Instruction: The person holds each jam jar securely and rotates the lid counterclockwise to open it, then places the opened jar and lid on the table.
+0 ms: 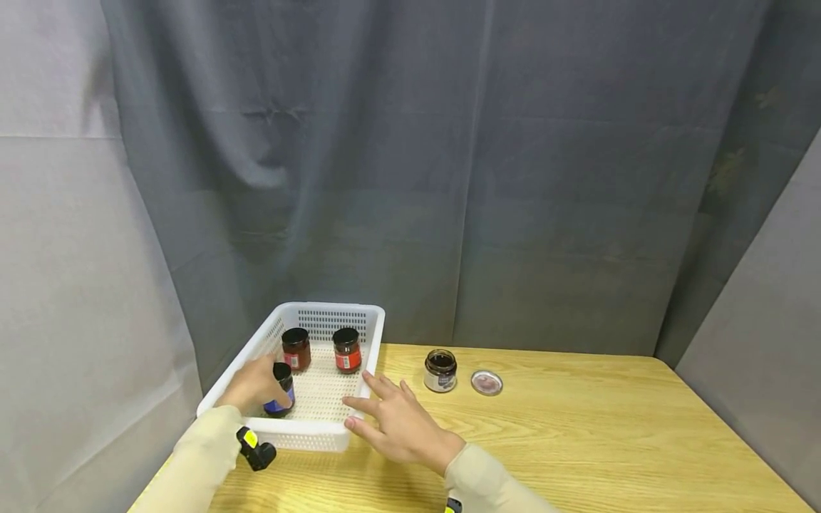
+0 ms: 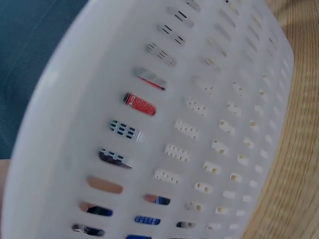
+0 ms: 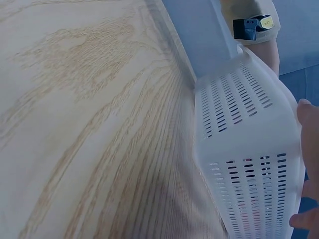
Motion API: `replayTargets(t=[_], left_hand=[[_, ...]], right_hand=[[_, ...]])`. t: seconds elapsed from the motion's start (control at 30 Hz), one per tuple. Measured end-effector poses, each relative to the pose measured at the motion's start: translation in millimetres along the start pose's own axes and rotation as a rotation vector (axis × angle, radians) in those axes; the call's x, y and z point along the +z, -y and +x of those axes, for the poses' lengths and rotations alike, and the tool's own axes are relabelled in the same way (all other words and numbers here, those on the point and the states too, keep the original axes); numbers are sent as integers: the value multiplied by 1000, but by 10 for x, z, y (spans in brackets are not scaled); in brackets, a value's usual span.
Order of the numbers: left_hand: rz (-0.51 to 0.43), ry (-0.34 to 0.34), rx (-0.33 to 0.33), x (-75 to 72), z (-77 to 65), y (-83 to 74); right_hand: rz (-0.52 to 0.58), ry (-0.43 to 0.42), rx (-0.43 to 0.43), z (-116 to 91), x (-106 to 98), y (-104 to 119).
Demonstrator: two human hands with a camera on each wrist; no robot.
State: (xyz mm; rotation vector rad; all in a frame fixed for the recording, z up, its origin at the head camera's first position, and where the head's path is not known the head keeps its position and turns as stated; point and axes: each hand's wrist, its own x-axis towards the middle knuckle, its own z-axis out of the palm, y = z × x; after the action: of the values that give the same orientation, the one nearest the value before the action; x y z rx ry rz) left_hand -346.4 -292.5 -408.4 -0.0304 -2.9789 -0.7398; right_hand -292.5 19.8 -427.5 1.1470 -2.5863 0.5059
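A white plastic basket [image 1: 296, 427] with slotted walls stands at the left of the table. Inside it, my left hand [image 1: 254, 383] grips a dark-lidded jar with a blue label [image 1: 283, 373], thumb on its near right side. Through the slots in the left wrist view, bits of skin and the blue label [image 2: 147, 220] show. My right hand [image 1: 405, 429] has its fingers spread along the basket's right rim. In the right wrist view, its fingers [image 3: 310, 115] lie at the rim of the basket wall [image 3: 239, 132].
Two dark-lidded jars with red labels, the left one [image 1: 296, 349] and the right one [image 1: 347, 350], stand at the basket's back. Right of the basket stands an uncovered jar [image 1: 440, 371] with dark contents, beside a loose lid [image 1: 487, 382]. Grey curtain [image 1: 545, 214] hangs behind the wooden table [image 1: 609, 427].
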Motion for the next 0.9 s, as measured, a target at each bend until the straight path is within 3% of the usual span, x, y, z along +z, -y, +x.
replayTargets(t=[0.9], left_hand=[[0, -20, -12, 36, 9, 30]], right_hand=[[-12, -6, -21, 6, -5, -8]])
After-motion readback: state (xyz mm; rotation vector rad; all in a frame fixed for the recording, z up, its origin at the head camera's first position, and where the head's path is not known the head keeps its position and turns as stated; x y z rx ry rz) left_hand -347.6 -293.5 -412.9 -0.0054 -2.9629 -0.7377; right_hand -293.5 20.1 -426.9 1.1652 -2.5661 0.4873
